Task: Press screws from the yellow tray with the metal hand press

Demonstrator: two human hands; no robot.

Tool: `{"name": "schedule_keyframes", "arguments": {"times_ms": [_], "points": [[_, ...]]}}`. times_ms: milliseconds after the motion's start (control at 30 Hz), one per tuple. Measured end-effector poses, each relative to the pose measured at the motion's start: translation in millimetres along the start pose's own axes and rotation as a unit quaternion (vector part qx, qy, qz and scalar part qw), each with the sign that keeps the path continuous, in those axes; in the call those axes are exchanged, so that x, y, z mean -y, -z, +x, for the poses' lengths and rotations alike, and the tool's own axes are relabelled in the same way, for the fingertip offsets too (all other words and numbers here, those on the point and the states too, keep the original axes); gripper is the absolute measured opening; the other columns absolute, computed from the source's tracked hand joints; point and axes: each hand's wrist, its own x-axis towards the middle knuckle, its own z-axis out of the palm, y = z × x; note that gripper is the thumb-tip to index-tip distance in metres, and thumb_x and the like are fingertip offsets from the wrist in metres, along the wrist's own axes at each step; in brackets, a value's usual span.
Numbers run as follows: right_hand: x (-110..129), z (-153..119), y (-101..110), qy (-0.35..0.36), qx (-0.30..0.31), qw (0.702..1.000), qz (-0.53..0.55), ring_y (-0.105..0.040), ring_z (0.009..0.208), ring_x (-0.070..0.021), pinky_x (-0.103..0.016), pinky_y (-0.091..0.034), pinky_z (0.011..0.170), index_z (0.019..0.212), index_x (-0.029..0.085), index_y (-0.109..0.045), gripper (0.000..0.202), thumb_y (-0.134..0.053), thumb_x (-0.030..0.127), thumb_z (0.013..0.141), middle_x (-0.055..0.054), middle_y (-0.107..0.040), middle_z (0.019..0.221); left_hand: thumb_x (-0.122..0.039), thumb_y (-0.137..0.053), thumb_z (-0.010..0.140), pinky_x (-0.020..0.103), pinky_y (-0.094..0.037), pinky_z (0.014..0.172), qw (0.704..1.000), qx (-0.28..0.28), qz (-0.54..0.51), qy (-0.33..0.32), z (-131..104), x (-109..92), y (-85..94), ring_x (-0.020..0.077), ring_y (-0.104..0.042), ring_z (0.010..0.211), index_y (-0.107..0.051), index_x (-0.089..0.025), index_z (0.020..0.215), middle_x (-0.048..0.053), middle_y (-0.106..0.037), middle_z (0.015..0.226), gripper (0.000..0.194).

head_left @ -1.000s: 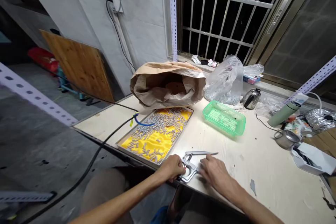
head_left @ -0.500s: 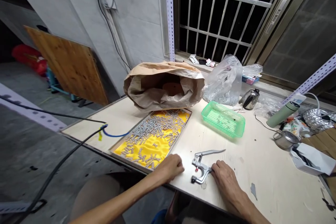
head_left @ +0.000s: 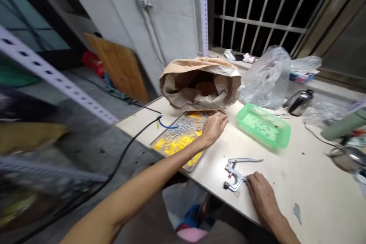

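My left hand (head_left: 214, 126) is over the right edge of a shallow tray (head_left: 194, 166) lined in yellow, its fingers pinched together towards the green basket; what they hold, if anything, is too small to name. Many small metal pieces (head_left: 178, 131) lie in the tray. My right hand (head_left: 261, 190) rests on the table with curled fingers at the joint end of silver hand pliers (head_left: 237, 179), which lie flat with one handle pointing right. Whether those fingertips grip the pliers is unclear. A green plastic basket (head_left: 263, 126) stands right of my left hand.
Behind the tray, a large brown paper bag (head_left: 200, 84) lies open towards me. A clear plastic bag (head_left: 267, 78), a metal jug (head_left: 299, 102) and a green flask (head_left: 343, 126) stand at the back right. A black cable (head_left: 126, 150) crosses the left edge.
My left hand has moved forward and right, from the tray's near corner to its far right side. The camera view has turned left. My right hand stays beside the pliers.
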Motion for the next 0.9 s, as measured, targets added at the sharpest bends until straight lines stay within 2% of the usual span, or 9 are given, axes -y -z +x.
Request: {"name": "schedule_keyframes", "arguments": {"times_ms": [67,133,233,333,467,667,800,867,900], "points": [[-3.6,0.2,-2.6,0.019,-0.015,1.0,0.017,-0.054,0.076,-0.0182,-0.029,-0.041,0.066,0.082,0.021,-0.055,0.025,-0.036,0.026,0.096,-0.005,-0.056,0.081,-0.023,-0.048,0.089,0.026,-0.045,0.084,0.995,0.001,0.066,0.072,-9.3,40.8,10.7,0.0186,-0.061,0.095,-0.07,-0.018,0.103,0.006,-0.067,0.106,0.027],[-6.6,1.1,-5.6,0.035,-0.028,0.998,0.034,-0.055,0.075,-0.0183,-0.03,-0.042,0.065,0.082,0.022,-0.056,0.03,-0.033,0.032,0.097,-0.005,-0.056,0.079,-0.022,-0.048,0.088,0.025,-0.045,0.08,0.985,0.032,0.117,0.119,-22.4,73.7,18.4,0.0187,-0.061,0.093,-0.071,-0.017,0.094,0.006,-0.068,0.101,0.024],[-9.0,2.2,-8.6,0.043,-0.046,0.997,0.05,-0.056,0.073,-0.0184,-0.031,-0.043,0.064,0.081,0.023,-0.057,0.035,-0.031,0.037,0.098,-0.005,-0.056,0.076,-0.018,-0.048,0.086,0.024,-0.044,0.078,0.978,0.096,0.143,0.116,-41.3,100.0,17.1,0.0178,-0.06,0.093,-0.071,-0.017,0.09,0.005,-0.068,0.098,0.023],[-9.5,2.6,-8.9,0.045,-0.051,0.996,0.055,-0.056,0.071,-0.0185,-0.031,-0.044,0.063,0.081,0.023,-0.058,0.036,-0.03,0.04,0.097,-0.005,-0.056,0.076,-0.02,-0.045,0.089,0.025,-0.043,0.079,0.976,0.129,0.158,0.082,-49.6,104.0,5.5,0.0177,-0.059,0.094,-0.069,-0.016,0.088,0.007,-0.066,0.098,0.024],[-9.2,2.9,-7.6,0.045,-0.048,0.996,0.054,-0.057,0.072,-0.0189,-0.032,-0.045,0.063,0.085,0.023,-0.058,0.035,-0.031,0.042,0.097,-0.005,-0.058,0.077,-0.02,-0.04,0.091,0.029,-0.042,0.076,0.966,0.157,0.189,0.076,-45.9,99.2,-7.9,0.0201,-0.058,0.09,-0.065,-0.012,0.086,0.011,-0.061,0.098,0.027],[-10.0,4.6,-9.4,0.041,-0.054,0.996,0.055,-0.058,0.072,-0.0187,-0.031,-0.046,0.062,0.083,0.024,-0.058,0.042,-0.027,0.047,0.097,-0.005,-0.058,0.076,-0.009,-0.036,0.088,0.031,-0.043,0.081,0.965,0.166,0.194,0.058,-47.4,104.0,-13.1,0.0222,-0.054,0.101,-0.061,-0.011,0.091,0.013,-0.058,0.107,0.026],[-12.4,7.2,-6.5,0.049,-0.034,0.996,0.06,-0.059,0.071,-0.0183,-0.03,-0.047,0.06,0.079,0.024,-0.058,0.044,-0.026,0.049,0.096,-0.005,-0.057,0.074,-0.016,-0.043,0.089,0.029,-0.047,0.078,0.989,0.097,0.051,0.102,-56.4,107.3,-6.6,0.0189,-0.058,0.09,-0.06,-0.013,0.081,0.009,-0.061,0.095,0.019],[-13.1,9.5,-1.8,0.051,-0.012,0.996,0.067,-0.06,0.07,-0.018,-0.029,-0.047,0.057,0.077,0.024,-0.058,0.043,-0.027,0.049,0.095,-0.004,-0.057,0.074,-0.019,-0.045,0.089,0.026,-0.048,0.067,0.98,0.057,-0.085,0.17,-61.6,106.2,-0.6,0.0143,-0.059,0.074,-0.058,-0.014,0.083,0.005,-0.06,0.084,0.015],[-12.5,11.5,1.6,0.048,-0.008,0.996,0.074,-0.061,0.068,-0.0177,-0.029,-0.047,0.055,0.078,0.024,-0.059,0.044,-0.027,0.049,0.094,-0.004,-0.058,0.075,-0.019,-0.045,0.09,0.024,-0.048,0.061,0.964,0.045,-0.156,0.208,-64.2,104.8,3.0,0.012,-0.058,0.066,-0.057,-0.014,0.084,0.003,-0.059,0.079,0.014]]}}
